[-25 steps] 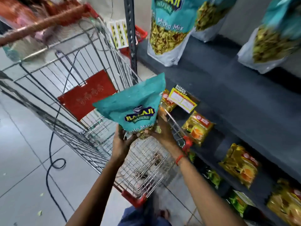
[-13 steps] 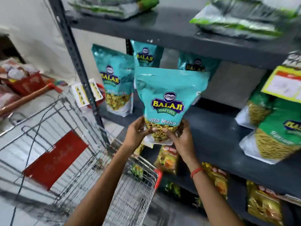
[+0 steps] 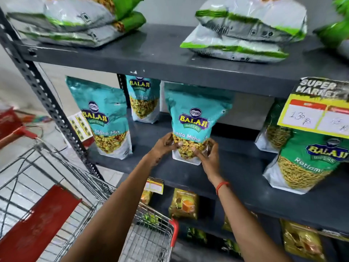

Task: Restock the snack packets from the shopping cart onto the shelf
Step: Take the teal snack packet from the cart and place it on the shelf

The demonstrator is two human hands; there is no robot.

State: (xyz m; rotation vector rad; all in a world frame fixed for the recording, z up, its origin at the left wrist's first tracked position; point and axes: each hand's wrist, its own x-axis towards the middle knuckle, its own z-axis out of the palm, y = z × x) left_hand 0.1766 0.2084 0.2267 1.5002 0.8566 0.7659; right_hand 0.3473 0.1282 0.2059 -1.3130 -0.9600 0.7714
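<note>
A teal Balaji snack packet (image 3: 194, 120) stands upright on the dark middle shelf (image 3: 236, 178), near its front. My left hand (image 3: 166, 144) grips its lower left side and my right hand (image 3: 207, 156) grips its lower right corner. Two more teal packets stand on the same shelf, one at the left (image 3: 105, 118) and one further back (image 3: 143, 101). The wire shopping cart (image 3: 151, 237) with red trim is at the lower left, below my arms.
Green Balaji packets (image 3: 309, 159) stand at the right of the middle shelf under a yellow price tag (image 3: 313, 114). White and green packets (image 3: 245, 29) lie on the top shelf. Yellow packets (image 3: 184, 204) fill the lower shelf. A perforated steel upright (image 3: 47, 103) frames the left side.
Both hands carried the teal packet from over the cart up to the middle shelf, where it stands now. My view rose from the cart to the shelves.
</note>
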